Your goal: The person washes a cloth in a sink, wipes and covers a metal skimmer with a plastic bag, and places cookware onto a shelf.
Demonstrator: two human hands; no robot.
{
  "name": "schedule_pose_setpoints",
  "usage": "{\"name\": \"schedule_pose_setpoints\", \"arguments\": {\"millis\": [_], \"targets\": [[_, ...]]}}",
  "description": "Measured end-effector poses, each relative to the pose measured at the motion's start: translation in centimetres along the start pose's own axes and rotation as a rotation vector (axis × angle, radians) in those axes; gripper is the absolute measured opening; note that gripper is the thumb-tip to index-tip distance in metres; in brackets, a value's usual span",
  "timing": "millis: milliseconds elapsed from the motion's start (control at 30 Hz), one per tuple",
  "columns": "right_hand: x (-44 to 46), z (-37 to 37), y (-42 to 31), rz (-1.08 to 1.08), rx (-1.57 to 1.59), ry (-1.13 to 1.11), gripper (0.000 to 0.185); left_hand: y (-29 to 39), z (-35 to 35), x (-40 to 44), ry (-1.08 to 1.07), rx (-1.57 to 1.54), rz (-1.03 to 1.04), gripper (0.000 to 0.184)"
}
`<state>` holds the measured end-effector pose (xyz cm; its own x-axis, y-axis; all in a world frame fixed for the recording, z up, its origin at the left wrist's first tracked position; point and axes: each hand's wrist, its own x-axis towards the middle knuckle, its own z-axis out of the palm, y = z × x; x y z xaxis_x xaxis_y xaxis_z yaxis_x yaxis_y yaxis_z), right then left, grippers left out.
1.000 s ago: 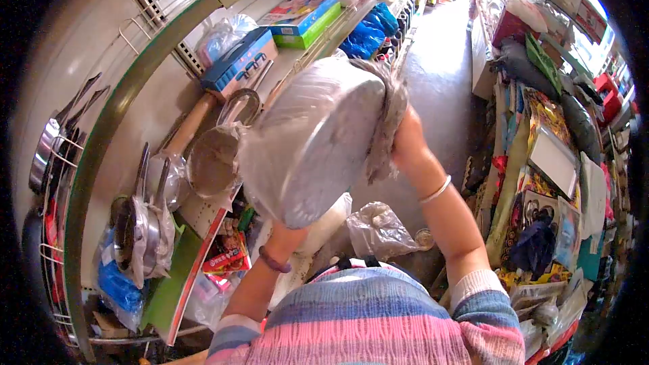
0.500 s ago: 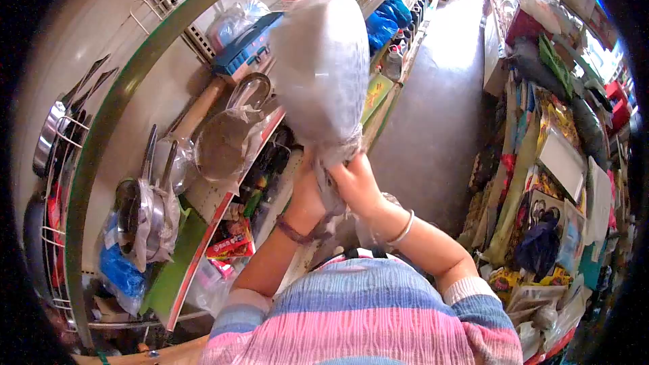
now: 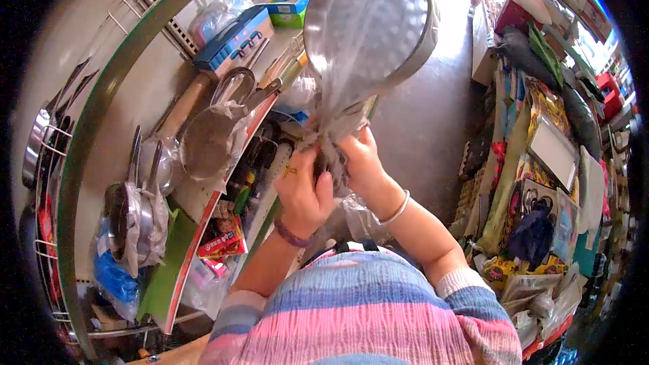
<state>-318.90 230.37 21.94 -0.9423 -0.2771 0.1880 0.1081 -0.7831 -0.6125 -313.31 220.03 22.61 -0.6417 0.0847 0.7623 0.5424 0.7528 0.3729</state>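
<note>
A large round metal pan (image 3: 378, 27) with a dotted, dimpled surface is held up in front of me, wrapped in a clear plastic bag. The bag is bunched into a twisted neck (image 3: 331, 142) below the pan, hiding any handle. My left hand (image 3: 303, 189), thumb up, pinches this neck from the left. From the right, my right hand (image 3: 362, 162) is closed around the same gathered plastic, its fingers partly behind it. More loose clear plastic (image 3: 362, 216) hangs below my hands.
On the left shelf stand a blue box (image 3: 233, 40), a wrapped strainer (image 3: 213, 142), several bagged pans (image 3: 138, 220) and red packets (image 3: 223, 236). A grey aisle floor (image 3: 426, 128) runs ahead. The right side is piled with cloths, bags and a white-framed panel (image 3: 554, 152).
The wrapped pan has turned from edge-on to show its broad dotted face, and shifted right and up. My left hand has rotated, with its back and thumb now visible.
</note>
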Motion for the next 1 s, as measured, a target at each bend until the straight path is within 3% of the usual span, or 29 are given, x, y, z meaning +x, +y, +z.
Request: {"name": "schedule_pose_setpoints", "arguments": {"millis": [67, 100, 200, 233, 333, 467, 567, 667, 700, 800, 900, 1000], "targets": [[-1.3, 1.1, 0.2, 0.049, -0.041, 0.017, 0.038, -0.4, 0.8, 0.1, 0.176, -0.002, 0.042, 0.042], [-1.7, 1.6, 0.3, 0.062, -0.044, 0.053, 0.041, -0.8, 1.0, -0.1, 0.14, -0.072, -0.034, 0.048], [-2.0, 1.3, 0.1, 0.081, -0.082, 0.032, 0.039, -1.1, 1.9, 0.0, 0.262, 0.05, 0.071, 0.052], [-2.0, 0.9, 0.4, 0.118, -0.108, 0.007, 0.04, -0.9, 1.6, 0.0, 0.243, 0.073, 0.021, 0.056], [-2.1, 0.9, 1.3, 0.042, -0.164, 0.016, 0.04, -1.0, 2.5, 1.3, 0.457, -0.15, 0.022, 0.058], [-2.7, 0.4, 2.6, 0.14, -0.116, 0.087, 0.039, -0.6, 2.5, 2.7, 0.483, -0.552, -0.19, 0.054], [-2.2, -1.9, 3.2, 0.011, -0.481, -0.02, 0.04, -1.7, 2.4, 2.7, 0.201, -0.299, -0.18, 0.04], [-2.0, -3.8, 2.1, -0.472, -1.596, -0.162, 0.047, -1.5, 1.9, 2.1, -0.05, -0.267, -0.31, 0.029], [-1.8, -3.2, 0.8, -0.351, -1.623, -0.153, 0.057, -1.8, 2.1, 1.9, -0.006, -0.321, -0.311, 0.025], [-1.9, -2.7, -0.9, -0.319, -1.794, -0.258, 0.057, -1.6, 2.3, 1.6, -0.046, -0.468, -0.453, 0.027], [-2.1, -2.1, -2.9, -0.355, -1.751, -0.444, 0.049, -2.1, 3.5, 0.9, 0.101, -0.51, -0.432, 0.029], [-1.9, 0.0, -4.9, -0.394, -1.77, -0.533, 0.047, -2.6, 3.5, 0.9, 0.131, -0.882, -0.702, 0.032]]}}
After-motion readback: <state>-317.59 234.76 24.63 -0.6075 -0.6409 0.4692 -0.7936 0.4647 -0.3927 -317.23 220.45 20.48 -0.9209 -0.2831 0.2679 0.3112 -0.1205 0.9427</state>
